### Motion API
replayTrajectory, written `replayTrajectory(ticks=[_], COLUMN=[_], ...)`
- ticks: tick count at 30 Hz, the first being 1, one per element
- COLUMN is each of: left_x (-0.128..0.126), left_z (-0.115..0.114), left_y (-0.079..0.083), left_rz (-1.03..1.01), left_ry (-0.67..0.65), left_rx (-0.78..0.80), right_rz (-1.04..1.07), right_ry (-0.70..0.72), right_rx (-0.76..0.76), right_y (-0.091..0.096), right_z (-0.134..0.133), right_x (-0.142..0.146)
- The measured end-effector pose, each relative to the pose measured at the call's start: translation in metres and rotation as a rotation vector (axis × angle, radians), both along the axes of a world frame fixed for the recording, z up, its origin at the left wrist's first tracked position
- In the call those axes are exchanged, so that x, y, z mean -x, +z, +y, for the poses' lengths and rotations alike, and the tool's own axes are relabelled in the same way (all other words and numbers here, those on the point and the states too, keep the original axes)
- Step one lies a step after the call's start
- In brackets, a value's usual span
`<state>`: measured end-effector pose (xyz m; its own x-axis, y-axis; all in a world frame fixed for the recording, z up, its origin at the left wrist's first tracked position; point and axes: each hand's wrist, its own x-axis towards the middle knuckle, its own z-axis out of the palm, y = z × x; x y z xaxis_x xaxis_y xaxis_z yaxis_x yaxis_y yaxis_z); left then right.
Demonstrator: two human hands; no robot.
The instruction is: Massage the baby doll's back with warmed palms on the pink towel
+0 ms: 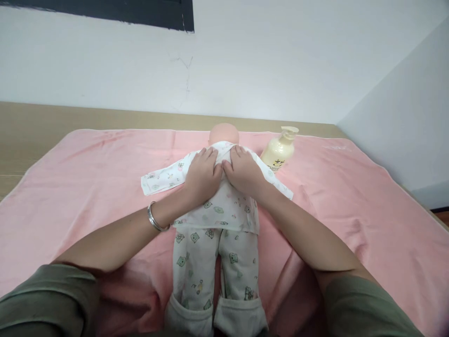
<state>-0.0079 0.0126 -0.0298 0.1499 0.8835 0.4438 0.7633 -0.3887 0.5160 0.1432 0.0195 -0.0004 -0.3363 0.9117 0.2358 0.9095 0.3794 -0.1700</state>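
Observation:
A baby doll [224, 133] lies face down on a pink blanket [115, 164], its bald head pointing away from me. It wears a white long-sleeved top [224, 210] with small printed animals and matching footed trousers [196, 262]. My left hand [204, 174] rests flat on the left side of the doll's upper back, with a silver bangle on that wrist. On the right side of the upper back lies my right hand [243, 172], also flat. The two thumbs nearly meet in the middle. Neither hand holds anything.
A cream pump bottle [278, 150] stands on the blanket right of the doll's head, close to its right sleeve. Beneath the blanket is a wooden surface [28, 126] running to a white wall [245, 61]. Another wall rises at the right.

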Motion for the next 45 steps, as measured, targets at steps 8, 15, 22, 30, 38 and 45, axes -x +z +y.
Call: replayTrajectory(ticks=[8,15,22,30,38,45], left_x=[0.012,0.006,0.002,0.010,0.004,0.011], left_z=[0.019,0.008,-0.010,0.010,-0.008,0.020], left_y=[0.004,0.010,0.022,0.030,0.022,0.017], left_rz=[-0.025,0.106,0.181,0.156,0.221,0.056], left_ry=[-0.076,-0.032,-0.114,-0.023,-0.112,-0.003], left_rx=[0.132,0.041,0.003,0.190,0.079,0.174], right_rz=[-0.004,-0.025,-0.035,-0.093,-0.057,0.031], right_ry=[-0.018,0.036,-0.001,0.029,0.003,0.033], right_rx=[-0.127,-0.108,-0.049,-0.116,-0.053,-0.049], right_y=[-0.005,-0.002,0.003,0.002,0.002,-0.006], right_z=[-0.023,-0.012,0.000,-0.015,-0.002,-0.012], right_x=[0.011,0.005,-0.003,0.003,-0.001,0.007])
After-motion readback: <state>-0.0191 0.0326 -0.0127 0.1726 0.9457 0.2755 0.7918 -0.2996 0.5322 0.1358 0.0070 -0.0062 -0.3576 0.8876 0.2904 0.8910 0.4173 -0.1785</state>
